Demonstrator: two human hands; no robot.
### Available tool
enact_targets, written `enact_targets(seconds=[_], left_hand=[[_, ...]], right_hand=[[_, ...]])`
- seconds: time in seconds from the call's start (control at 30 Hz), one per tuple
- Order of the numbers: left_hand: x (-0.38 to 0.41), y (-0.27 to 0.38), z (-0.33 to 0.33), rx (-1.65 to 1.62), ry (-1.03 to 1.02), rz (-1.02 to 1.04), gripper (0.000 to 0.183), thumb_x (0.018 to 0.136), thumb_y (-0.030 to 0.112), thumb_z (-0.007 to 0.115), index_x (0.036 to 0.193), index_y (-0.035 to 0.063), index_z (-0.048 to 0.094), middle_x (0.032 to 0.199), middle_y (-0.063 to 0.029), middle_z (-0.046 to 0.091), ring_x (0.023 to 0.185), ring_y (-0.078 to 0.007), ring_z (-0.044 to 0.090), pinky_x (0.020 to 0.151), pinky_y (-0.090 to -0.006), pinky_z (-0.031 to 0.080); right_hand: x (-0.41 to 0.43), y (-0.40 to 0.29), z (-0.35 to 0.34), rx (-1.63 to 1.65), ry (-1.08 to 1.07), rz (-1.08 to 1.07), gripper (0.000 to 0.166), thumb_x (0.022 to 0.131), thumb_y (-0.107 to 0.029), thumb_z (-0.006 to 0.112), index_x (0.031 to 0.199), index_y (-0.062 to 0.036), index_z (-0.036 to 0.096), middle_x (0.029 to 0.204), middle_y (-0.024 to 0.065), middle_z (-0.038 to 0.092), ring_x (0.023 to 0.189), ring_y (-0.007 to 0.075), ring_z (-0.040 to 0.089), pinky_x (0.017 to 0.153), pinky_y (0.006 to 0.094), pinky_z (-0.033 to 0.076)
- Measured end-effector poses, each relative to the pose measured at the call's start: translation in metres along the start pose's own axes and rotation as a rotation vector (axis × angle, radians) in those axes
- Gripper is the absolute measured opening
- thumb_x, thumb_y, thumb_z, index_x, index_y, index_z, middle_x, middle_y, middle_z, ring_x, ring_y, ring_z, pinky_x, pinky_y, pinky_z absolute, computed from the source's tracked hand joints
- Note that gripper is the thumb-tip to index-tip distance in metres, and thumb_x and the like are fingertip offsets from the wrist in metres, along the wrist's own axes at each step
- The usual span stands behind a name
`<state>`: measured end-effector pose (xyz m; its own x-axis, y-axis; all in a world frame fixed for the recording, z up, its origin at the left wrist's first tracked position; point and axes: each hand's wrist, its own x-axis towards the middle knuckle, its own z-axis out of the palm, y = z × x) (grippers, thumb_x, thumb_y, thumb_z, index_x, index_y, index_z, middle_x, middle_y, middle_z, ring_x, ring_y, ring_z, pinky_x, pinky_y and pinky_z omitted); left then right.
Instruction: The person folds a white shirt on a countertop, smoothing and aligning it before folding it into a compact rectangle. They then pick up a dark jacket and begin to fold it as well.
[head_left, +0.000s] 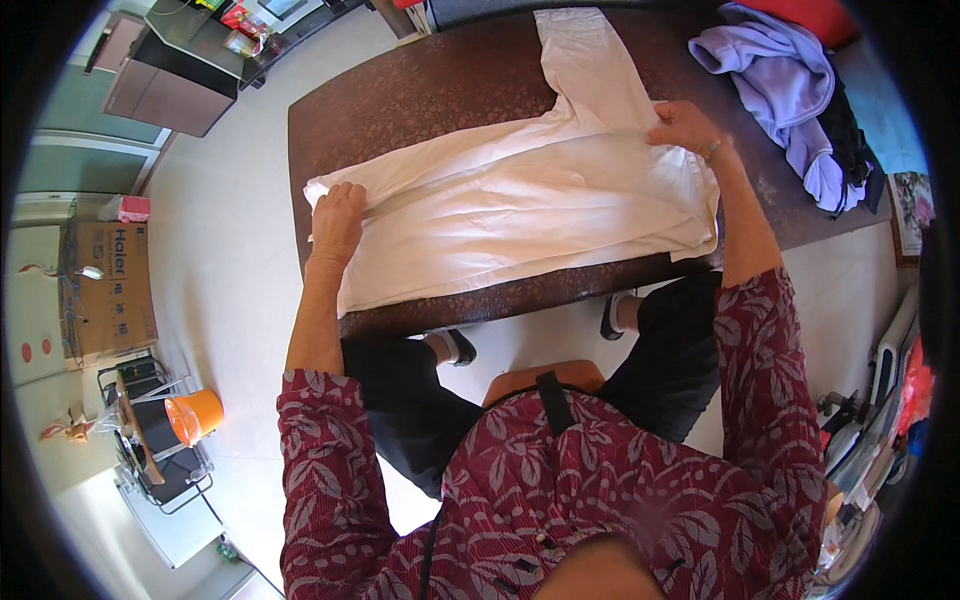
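Observation:
A white long garment, apparently a shirt (517, 202), lies spread sideways across a dark brown patterned padded surface (420, 97). One sleeve stretches away from me towards the far edge. My left hand (339, 217) grips the garment at its left end, fingers curled over the cloth. At the right end, near the collar or shoulder part, my right hand (684, 129) pinches the fabric between thumb and fingers. The cloth between my hands has long shallow creases. Whether a second sleeve is folded beneath cannot be seen.
A lavender garment (787, 82) lies heaped with black cloth at the right end of the padded surface. On the floor at left are an orange bucket (206, 416), a folding chair (154, 465) and a cardboard box (112, 285). My knees are near the front edge.

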<state>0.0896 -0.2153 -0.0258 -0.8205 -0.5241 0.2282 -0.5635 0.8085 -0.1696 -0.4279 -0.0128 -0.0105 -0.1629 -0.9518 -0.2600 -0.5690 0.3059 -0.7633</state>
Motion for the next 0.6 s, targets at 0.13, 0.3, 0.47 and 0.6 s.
enact_targets(seconds=[0.13,0.3,0.47,0.6], left_hand=[[-0.004,0.000,-0.001,-0.141,-0.105,-0.005,0.011,0.071,0.000,0.055,0.078,0.0087,0.054,0.083,-0.0077,0.057,0.082,-0.0281,0.057,0.066,-0.0408,0.046],[0.009,0.015,-0.018,-0.242,-0.085,-0.063,0.006,0.072,0.003,0.059,0.077,0.0059,0.061,0.087,-0.0107,0.061,0.086,-0.0311,0.057,0.070,-0.0428,0.048],[0.026,0.037,-0.010,-0.436,0.002,-0.137,0.016,0.077,0.008,0.061,0.092,0.0041,0.063,0.092,-0.0145,0.063,0.087,-0.0346,0.058,0.076,-0.0437,0.048],[0.048,0.063,-0.002,-0.618,0.098,-0.230,0.021,0.080,0.010,0.061,0.100,0.0040,0.063,0.097,-0.0161,0.064,0.093,-0.0335,0.059,0.080,-0.0405,0.049]], right_hand=[[-0.001,-0.017,0.002,-0.163,0.065,0.087,0.037,0.078,-0.037,0.064,0.078,0.0002,0.064,0.062,0.0010,0.054,0.060,0.0112,0.045,0.055,0.0321,0.038],[0.008,-0.011,-0.001,-0.354,0.165,0.091,0.041,0.078,-0.042,0.064,0.077,-0.0013,0.066,0.065,0.0109,0.060,0.059,0.0213,0.050,0.060,0.0354,0.043],[0.027,-0.005,0.009,-0.181,0.514,-0.006,0.053,0.074,-0.044,0.067,0.104,-0.0009,0.065,0.092,0.0188,0.066,0.085,0.0313,0.063,0.078,0.0368,0.049],[0.045,-0.004,0.011,-0.289,0.596,0.084,0.060,0.070,-0.044,0.069,0.108,0.0019,0.061,0.101,0.0241,0.064,0.099,0.0383,0.060,0.087,0.0424,0.048]])
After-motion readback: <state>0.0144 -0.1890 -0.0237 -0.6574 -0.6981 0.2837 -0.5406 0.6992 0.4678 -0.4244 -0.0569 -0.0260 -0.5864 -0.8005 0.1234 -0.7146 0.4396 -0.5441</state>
